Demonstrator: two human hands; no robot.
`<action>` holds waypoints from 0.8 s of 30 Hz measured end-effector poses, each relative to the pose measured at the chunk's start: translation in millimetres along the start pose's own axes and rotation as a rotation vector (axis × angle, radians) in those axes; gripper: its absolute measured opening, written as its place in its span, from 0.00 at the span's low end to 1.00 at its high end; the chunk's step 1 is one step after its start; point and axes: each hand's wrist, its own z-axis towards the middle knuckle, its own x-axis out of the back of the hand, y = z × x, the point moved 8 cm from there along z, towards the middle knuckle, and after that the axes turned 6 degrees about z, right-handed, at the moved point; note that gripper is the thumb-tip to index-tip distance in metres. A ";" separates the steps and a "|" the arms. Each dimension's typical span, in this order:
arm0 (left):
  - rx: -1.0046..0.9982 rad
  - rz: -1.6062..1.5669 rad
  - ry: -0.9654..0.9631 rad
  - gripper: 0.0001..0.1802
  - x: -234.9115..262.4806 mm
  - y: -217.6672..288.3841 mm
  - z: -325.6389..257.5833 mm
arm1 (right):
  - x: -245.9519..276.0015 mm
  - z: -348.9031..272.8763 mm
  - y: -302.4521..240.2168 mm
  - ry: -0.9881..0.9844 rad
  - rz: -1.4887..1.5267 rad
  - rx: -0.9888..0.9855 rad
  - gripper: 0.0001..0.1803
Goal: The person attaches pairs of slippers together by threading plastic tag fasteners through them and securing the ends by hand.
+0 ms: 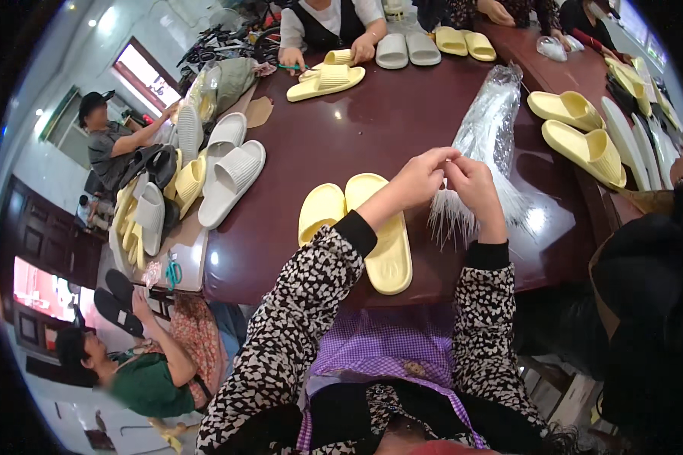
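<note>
My left hand [420, 179] and my right hand [474, 187] meet fingertip to fingertip over the table, both closed in a pinch. Whatever they hold, if anything, is too thin or hidden to make out. Just beyond and under my right hand lies a bundle of thin clear plastic strands [482, 144], partly inside a clear bag, its loose ends fanned toward me. A pair of yellow slippers rests below my left forearm: the left slipper [320, 211] and the right slipper [389, 254], which my forearm and cuff partly cover.
The dark red table [311, 144] spreads before me. Grey slippers [234, 182] and mixed slippers crowd its left side. More yellow slippers [588, 148] lie at right. Across the table a person handles a yellow slipper [328, 82]. At lower left another person holds black slippers [119, 302].
</note>
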 end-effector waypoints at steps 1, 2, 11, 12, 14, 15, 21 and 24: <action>0.119 -0.160 -0.047 0.17 -8.9 -11.0 1.7 | 2.4 0.7 5.3 -0.030 0.112 -0.061 0.14; 0.239 -0.320 -0.098 0.15 -16.7 -18.6 1.5 | 7.9 2.1 4.2 -0.032 0.114 -0.058 0.14; 0.149 0.114 0.049 0.09 7.9 -9.2 -9.4 | 4.8 8.8 21.3 -0.089 0.209 -0.187 0.14; 0.148 0.112 0.048 0.09 7.6 -7.8 -10.6 | 3.0 10.1 28.6 -0.077 0.208 -0.210 0.13; 0.181 0.147 0.037 0.08 8.1 -6.9 -15.7 | -1.7 14.5 41.2 -0.066 0.205 -0.232 0.13; 0.200 0.166 0.032 0.08 9.4 -6.6 -19.4 | -4.3 17.5 47.4 -0.076 0.062 -0.201 0.13; 0.199 0.250 0.119 0.07 35.4 8.7 -33.3 | -8.1 25.1 83.4 -0.037 -0.096 -0.156 0.13; 0.199 0.293 0.176 0.06 64.7 16.6 -43.7 | -10.9 25.6 77.6 -0.020 -0.138 -0.104 0.13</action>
